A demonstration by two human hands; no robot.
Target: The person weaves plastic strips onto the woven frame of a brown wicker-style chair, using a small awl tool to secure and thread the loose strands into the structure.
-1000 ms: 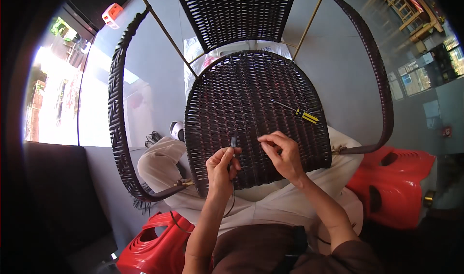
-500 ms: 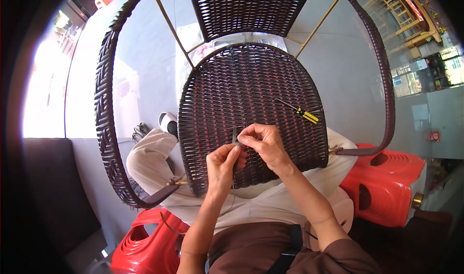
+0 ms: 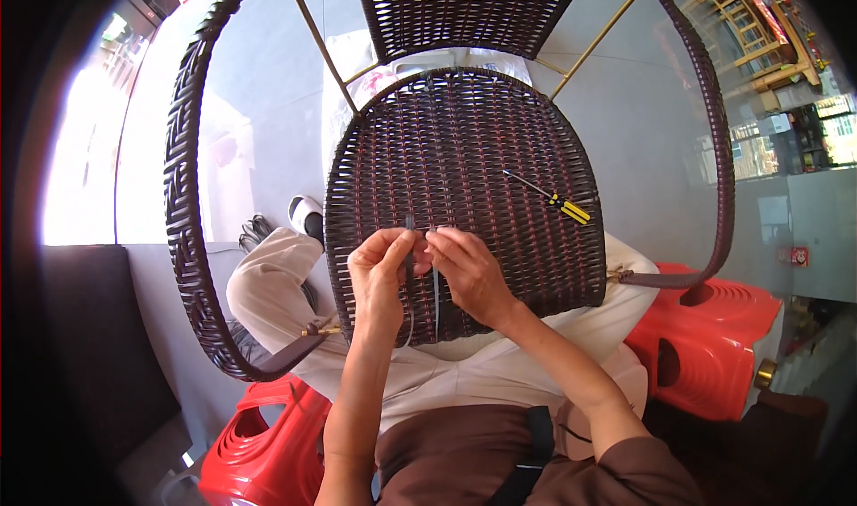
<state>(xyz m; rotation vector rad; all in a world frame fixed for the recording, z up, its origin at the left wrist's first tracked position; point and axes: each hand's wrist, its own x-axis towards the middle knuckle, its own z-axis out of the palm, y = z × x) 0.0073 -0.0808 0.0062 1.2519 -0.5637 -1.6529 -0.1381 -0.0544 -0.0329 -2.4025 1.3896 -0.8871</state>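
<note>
A dark brown woven chair seat (image 3: 500, 140) lies across my lap. Above its near part, my left hand (image 3: 379, 265) pinches a flat dark weaving strip (image 3: 410, 222), whose end sticks up past the thumb and whose tail hangs toward the seat's near edge. Close beside it, my right hand (image 3: 469, 269) has thumb and fingers pressed together at the top of a thin grey strip (image 3: 436, 302) that hangs down. The fingertips of both hands nearly meet. A yellow and black screwdriver (image 3: 569, 208) rests on the right half of the seat.
The woven backrest (image 3: 469, 15) rises beyond the seat. Curved armrests stand at the left (image 3: 183, 176) and right (image 3: 714, 149). Red plastic stools are at lower left (image 3: 259, 448) and right (image 3: 705, 341). A bundle of dark strips (image 3: 256, 231) lies on the floor by my shoe.
My hands have drawn slightly apart, the left shifting left and up. The two strips now show separately between and below them. The chair has shifted slightly in view; the screwdriver stays on the seat.
</note>
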